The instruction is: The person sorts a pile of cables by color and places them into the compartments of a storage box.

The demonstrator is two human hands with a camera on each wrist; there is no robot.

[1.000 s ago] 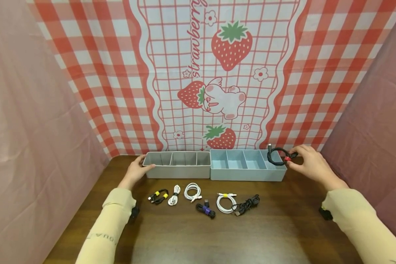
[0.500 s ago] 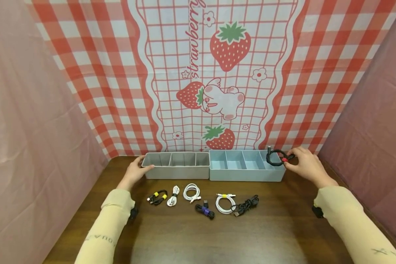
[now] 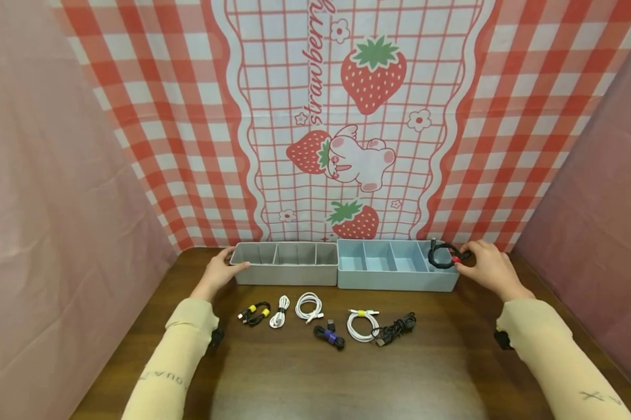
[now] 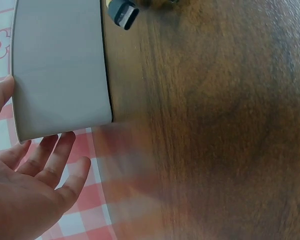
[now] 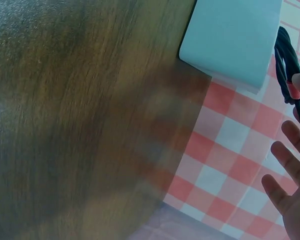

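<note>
In the head view my left hand [image 3: 220, 272] holds the left end of a grey divided organizer box [image 3: 286, 275]. Its thumb lies on the front rim; in the left wrist view the other fingertips reach the end wall [image 4: 65, 129]. My right hand [image 3: 488, 268] pinches a looped black cable [image 3: 432, 256] by its red strap [image 3: 456, 259], thumb against fingers. The loop hangs over the rightmost compartment of the light blue divided organizer box [image 3: 396, 282], overlapping its rim. From the right wrist the cable [image 5: 288, 55] shows beside the box's upper edge, with the remaining fingers spread.
On the brown table [image 3: 347, 379], bundled cables lie before the boxes: a black one with yellow ties [image 3: 254, 313], white ones [image 3: 279, 312], one with a purple strap [image 3: 329, 336] and a black one [image 3: 396, 329]. A checkered strawberry cloth [image 3: 368, 157] hangs behind.
My right hand has brought the black cable slightly lower and left, closer over the blue box's right compartment. The left hand stays at the grey box; the head view shifts a little.
</note>
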